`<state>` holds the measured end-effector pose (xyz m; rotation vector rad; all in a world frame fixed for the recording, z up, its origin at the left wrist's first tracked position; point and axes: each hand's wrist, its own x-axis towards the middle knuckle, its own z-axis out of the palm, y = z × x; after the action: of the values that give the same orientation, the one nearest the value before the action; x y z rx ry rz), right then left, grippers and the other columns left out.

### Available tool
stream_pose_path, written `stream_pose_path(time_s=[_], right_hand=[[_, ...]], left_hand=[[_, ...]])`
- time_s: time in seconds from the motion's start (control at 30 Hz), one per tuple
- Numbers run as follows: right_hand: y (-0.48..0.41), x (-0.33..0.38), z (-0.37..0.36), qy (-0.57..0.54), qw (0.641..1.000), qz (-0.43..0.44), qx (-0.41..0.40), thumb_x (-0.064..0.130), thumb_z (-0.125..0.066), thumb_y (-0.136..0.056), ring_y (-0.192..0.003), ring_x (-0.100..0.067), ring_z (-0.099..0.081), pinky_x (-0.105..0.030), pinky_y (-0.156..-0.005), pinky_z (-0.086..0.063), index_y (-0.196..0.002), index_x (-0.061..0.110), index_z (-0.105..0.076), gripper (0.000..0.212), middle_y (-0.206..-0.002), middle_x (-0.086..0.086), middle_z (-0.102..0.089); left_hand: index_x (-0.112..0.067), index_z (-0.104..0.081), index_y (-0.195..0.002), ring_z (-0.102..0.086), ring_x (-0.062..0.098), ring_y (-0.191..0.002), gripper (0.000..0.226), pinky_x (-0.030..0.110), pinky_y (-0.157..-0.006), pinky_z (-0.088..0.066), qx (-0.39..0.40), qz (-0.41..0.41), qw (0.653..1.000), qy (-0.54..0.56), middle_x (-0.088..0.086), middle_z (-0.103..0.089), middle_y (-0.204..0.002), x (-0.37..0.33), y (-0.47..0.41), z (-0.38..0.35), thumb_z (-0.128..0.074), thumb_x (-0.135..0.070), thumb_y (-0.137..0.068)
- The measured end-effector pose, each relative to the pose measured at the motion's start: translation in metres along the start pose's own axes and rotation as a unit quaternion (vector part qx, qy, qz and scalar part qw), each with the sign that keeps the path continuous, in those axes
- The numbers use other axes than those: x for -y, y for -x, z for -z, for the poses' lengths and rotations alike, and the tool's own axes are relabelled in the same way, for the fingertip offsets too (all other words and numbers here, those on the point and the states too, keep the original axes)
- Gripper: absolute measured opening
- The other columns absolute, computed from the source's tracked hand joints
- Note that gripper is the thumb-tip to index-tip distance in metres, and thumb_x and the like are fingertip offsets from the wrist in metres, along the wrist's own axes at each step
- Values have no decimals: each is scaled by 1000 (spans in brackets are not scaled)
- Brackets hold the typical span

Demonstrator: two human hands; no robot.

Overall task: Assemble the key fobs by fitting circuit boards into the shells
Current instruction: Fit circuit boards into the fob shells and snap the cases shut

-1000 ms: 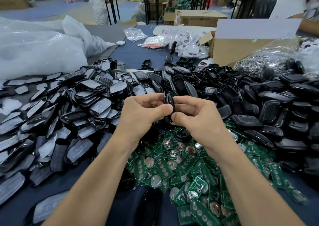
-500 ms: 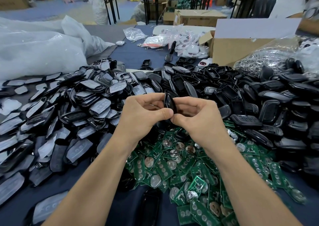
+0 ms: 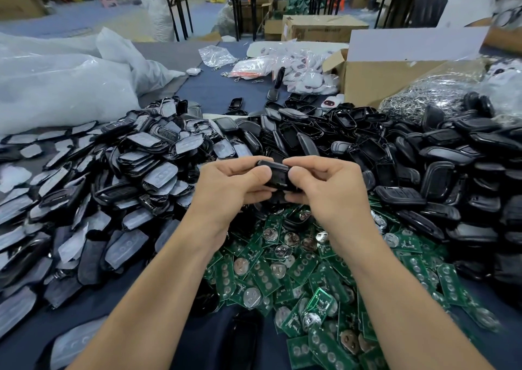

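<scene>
Black key fob (image 3: 278, 173), glossy and rounded, held above the middle of the desk (image 3: 214, 92), its broad face toward the camera and its long axis roughly level. The left hand (image 3: 226, 188) and the right hand (image 3: 324, 188) both grip it, fingers curled behind and thumbs pressed on the front. Green circuit boards (image 3: 310, 270) are heaped below, toward the near edge; black shells (image 3: 423, 171) are piled toward the right edge. Half a second earlier the fob stood upright and edge-on, showing only a narrow rim; it has since been turned flat.
</scene>
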<state>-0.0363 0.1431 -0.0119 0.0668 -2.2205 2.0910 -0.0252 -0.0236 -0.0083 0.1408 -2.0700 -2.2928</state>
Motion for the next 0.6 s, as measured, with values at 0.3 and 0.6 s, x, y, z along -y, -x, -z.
stream_pose_path(time_s=[0.3, 0.6], right_hand=[[-2, 5, 6, -155, 983, -70, 65, -10, -73, -88, -79, -26, -78, -28, -70, -63, -89, 12, -80, 22, -87, -14, -80], [-2, 7, 4, -194, 973, -113, 62, -8, -64, -94, -79, -27, -78, -26, -63, -61, -98, 9, -78, 22, -94, -14, -80]], left_hand=[[-16, -80, -104, -79, 21, -77, 20, 23, -66, -62, -15, -24, 999, 25, 10, -81, -92, 0, -1, -1, -71, 0, -94], [-24, -75, -121, -77, 17, -91, 51, 24, -79, -59, 63, -102, 992, -27, 2, -81, -108, 0, 1, 2, -83, -3, -76]])
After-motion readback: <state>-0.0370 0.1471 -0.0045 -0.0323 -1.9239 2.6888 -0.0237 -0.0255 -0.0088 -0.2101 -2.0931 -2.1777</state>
